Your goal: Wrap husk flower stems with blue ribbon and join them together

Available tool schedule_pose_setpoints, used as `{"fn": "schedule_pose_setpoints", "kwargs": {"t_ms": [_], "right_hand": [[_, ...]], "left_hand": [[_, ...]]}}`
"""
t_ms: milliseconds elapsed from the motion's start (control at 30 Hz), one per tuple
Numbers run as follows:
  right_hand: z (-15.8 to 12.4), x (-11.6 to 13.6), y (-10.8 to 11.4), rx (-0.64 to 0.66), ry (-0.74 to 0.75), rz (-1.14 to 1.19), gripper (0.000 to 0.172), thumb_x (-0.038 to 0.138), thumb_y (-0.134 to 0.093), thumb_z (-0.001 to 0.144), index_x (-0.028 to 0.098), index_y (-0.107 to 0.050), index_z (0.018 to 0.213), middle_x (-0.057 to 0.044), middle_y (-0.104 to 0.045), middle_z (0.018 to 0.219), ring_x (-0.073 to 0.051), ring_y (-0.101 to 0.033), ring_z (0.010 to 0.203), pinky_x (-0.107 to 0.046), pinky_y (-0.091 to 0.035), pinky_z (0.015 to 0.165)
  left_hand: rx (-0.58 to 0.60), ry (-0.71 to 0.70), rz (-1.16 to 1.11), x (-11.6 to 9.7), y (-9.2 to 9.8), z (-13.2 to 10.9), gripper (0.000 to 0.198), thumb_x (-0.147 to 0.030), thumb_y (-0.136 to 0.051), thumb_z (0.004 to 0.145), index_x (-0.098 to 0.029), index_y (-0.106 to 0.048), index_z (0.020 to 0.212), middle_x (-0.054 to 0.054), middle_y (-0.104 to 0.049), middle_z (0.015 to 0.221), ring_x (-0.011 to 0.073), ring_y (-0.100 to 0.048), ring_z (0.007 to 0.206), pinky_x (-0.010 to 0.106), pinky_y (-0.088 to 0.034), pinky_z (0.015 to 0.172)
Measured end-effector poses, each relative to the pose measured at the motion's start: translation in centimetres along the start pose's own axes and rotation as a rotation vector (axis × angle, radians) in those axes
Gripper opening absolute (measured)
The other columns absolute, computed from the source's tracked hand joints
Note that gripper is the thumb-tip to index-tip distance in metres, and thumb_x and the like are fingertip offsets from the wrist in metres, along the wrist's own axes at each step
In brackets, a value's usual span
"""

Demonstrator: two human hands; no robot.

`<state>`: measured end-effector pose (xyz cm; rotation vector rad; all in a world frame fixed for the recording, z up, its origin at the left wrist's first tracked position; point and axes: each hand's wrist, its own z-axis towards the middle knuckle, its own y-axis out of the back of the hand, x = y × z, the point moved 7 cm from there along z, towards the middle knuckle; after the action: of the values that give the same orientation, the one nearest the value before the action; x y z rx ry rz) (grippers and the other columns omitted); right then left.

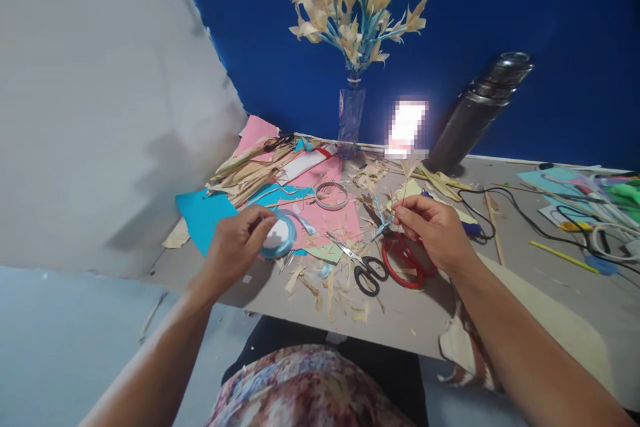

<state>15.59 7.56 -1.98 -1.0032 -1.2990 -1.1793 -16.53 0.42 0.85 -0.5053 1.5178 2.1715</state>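
Note:
My left hand [243,240] is closed on the edge of a roll of light-blue ribbon [287,245] with a white centre. A short loose end of the ribbon sticks out to the right. Between thumb and fingertips my right hand [435,227] pinches a thin flower stem, topped by a pale, blurred husk flower [411,170]. Light-blue strands [383,217] hang beside those fingertips; whether they are joined to the stem I cannot tell. Small black-handled scissors [370,273] lie between the hands. Red-handled scissors [404,268] rest just under my right hand, partly hidden.
A glass bottle [352,113] holding several husk flowers [357,0] stands by the blue wall. To its right are a bright pixelated rectangle [407,127] and a leaning dark flask [475,113]. A tape ring [331,195], coloured paper [203,213], husk scraps and a black cable [520,203] clutter the table.

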Motion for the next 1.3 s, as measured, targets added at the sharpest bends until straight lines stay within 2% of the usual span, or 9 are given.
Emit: {"fn": "schedule_pose_setpoints", "kwargs": {"t_ms": [100, 200, 333, 467, 733, 900, 1033, 1133, 1300], "right_hand": [[0.1, -0.3, -0.1, 0.007, -0.013, -0.025, 0.029, 0.045, -0.074, 0.078, 0.017, -0.07, 0.086, -0.001, -0.062, 0.066, -0.008, -0.041, 0.046, -0.022, -0.032, 0.041], [0.1, -0.5, -0.2, 0.01, -0.01, -0.037, 0.031, 0.046, -0.073, 0.078, 0.017, -0.07, 0.086, -0.001, -0.063, 0.067, -0.008, -0.041, 0.046, -0.022, -0.032, 0.041], [0.0, -0.4, -0.5, 0.045, -0.015, -0.091, 0.03, 0.045, -0.07, 0.08, 0.016, -0.07, 0.087, -0.001, -0.064, 0.068, -0.009, -0.045, 0.049, -0.022, -0.036, 0.044], [-0.1, -0.2, -0.6, 0.056, -0.037, -0.112, 0.028, 0.042, -0.069, 0.079, 0.016, -0.071, 0.09, -0.001, -0.065, 0.067, -0.01, -0.048, 0.05, -0.022, -0.038, 0.046], [0.2, 0.2, -0.9, 0.101, -0.018, -0.161, 0.022, 0.037, -0.064, 0.082, 0.017, -0.07, 0.089, -0.001, -0.067, 0.07, -0.013, -0.054, 0.057, -0.024, -0.041, 0.053], [0.1, 0.4, -1.4, 0.15, 0.053, -0.393, 0.011, 0.027, -0.061, 0.082, 0.019, -0.069, 0.081, -0.001, -0.069, 0.074, -0.016, -0.061, 0.067, -0.028, -0.044, 0.065], [0.0, -1.1, -2.3, 0.233, 0.019, -0.584, 0.013, 0.029, -0.062, 0.083, 0.02, -0.07, 0.086, -0.002, -0.072, 0.077, -0.018, -0.062, 0.068, -0.029, -0.041, 0.064], [0.2, -1.6, -2.4, 0.212, 0.032, -0.739, 0.011, 0.027, -0.061, 0.083, 0.021, -0.07, 0.083, -0.003, -0.073, 0.079, -0.02, -0.064, 0.074, -0.029, -0.04, 0.067], [0.7, -1.1, -0.9, 0.07, -0.008, -0.754, 0.012, 0.026, -0.059, 0.083, 0.022, -0.067, 0.075, -0.001, -0.073, 0.076, -0.02, -0.064, 0.073, -0.029, -0.04, 0.066]], "left_hand": [[0.105, -0.072, 0.028, -1.1, -1.2, -0.4, 0.029, -0.035, -0.044, 0.096, -0.02, -0.068, 0.088, 0.003, -0.069, 0.077, 0.0179, -0.062, 0.072, 0.027, -0.046, 0.068], [0.078, -0.181, 0.098, -2.1, -1.5, -0.1, 0.029, -0.028, -0.043, 0.095, -0.018, -0.067, 0.108, 0.009, -0.07, 0.103, 0.024, -0.063, 0.1, 0.035, -0.048, 0.087], [0.07, -0.157, 0.164, -0.7, -1.7, 1.1, 0.035, -0.022, -0.041, 0.09, -0.016, -0.063, 0.117, 0.013, -0.064, 0.119, 0.0276, -0.057, 0.115, 0.043, -0.044, 0.101], [0.036, -0.041, 0.201, 1.9, -1.4, 2.0, 0.035, -0.029, -0.043, 0.088, -0.015, -0.064, 0.112, 0.014, -0.066, 0.116, 0.0301, -0.059, 0.113, 0.045, -0.045, 0.1], [0.189, 0.007, 0.281, 3.6, -2.6, 2.4, 0.045, -0.036, -0.043, 0.087, -0.013, -0.062, 0.12, 0.017, -0.066, 0.118, 0.0336, -0.059, 0.114, 0.048, -0.045, 0.099], [0.253, 0.041, 0.256, 3.8, -2.3, 2.3, 0.048, -0.035, -0.038, 0.088, -0.011, -0.059, 0.124, 0.017, -0.066, 0.118, 0.0321, -0.061, 0.112, 0.045, -0.049, 0.093], [0.293, 0.053, 0.241, 4.1, -2.1, 2.0, 0.054, -0.04, -0.041, 0.085, -0.012, -0.055, 0.129, 0.016, -0.066, 0.122, 0.0324, -0.06, 0.114, 0.045, -0.048, 0.096], [0.328, 0.068, 0.241, 4.6, -2.2, 2.0, 0.058, -0.041, -0.041, 0.084, -0.011, -0.053, 0.131, 0.017, -0.064, 0.127, 0.0331, -0.057, 0.119, 0.046, -0.045, 0.1], [0.161, 0.081, 0.219, 2.2, -1.3, 2.8, 0.047, -0.044, -0.042, 0.084, -0.014, -0.064, 0.113, 0.015, -0.069, 0.115, 0.0324, -0.06, 0.112, 0.044, -0.044, 0.097]]}}
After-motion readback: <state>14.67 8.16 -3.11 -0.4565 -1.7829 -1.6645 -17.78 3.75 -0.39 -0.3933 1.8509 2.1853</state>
